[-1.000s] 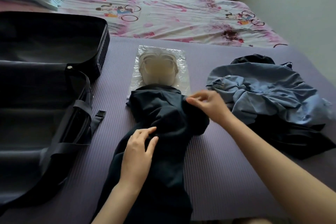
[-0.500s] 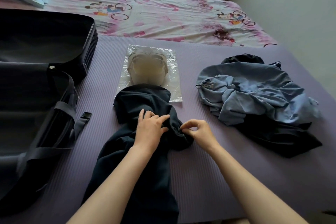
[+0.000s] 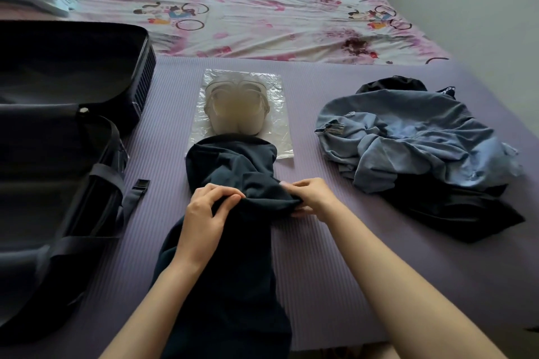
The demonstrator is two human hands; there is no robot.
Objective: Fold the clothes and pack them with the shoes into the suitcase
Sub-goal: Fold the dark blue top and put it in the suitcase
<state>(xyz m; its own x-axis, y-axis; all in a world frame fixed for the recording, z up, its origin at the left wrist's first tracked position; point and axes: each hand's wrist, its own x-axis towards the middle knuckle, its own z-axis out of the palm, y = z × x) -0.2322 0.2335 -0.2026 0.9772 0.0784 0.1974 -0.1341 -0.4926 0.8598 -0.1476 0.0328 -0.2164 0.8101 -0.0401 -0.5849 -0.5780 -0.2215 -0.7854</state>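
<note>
On the bed, which carries a floral-print sheet, a ribbed purple mat covers the near portion and supports all task items. At the left edge of the mat, the black suitcase lies open, lid raised toward the far side, its interior straps draped across the near half. No clothing is visible inside it.

Centre of the mat: the dark navy garment lies as a long strip running from the near edge toward the far side. Its far end overlaps the near edge of the plastic bag.

Right of the mat: the blue garment lies crumpled and unfolded on top of a black garment, well apart from the navy strip.

The clear plastic bag lies flat beyond the navy garment and contains the pale shoes, side by side.

Left hand: fingers curled, gripping a bunched fold at the middle of the dark navy garment. Right hand: thumb and fingers pinching the same fold at its right edge. The two hands sit near one another across the strip.

A strap buckle from the suitcase rests on the mat between the suitcase and the navy garment
</note>
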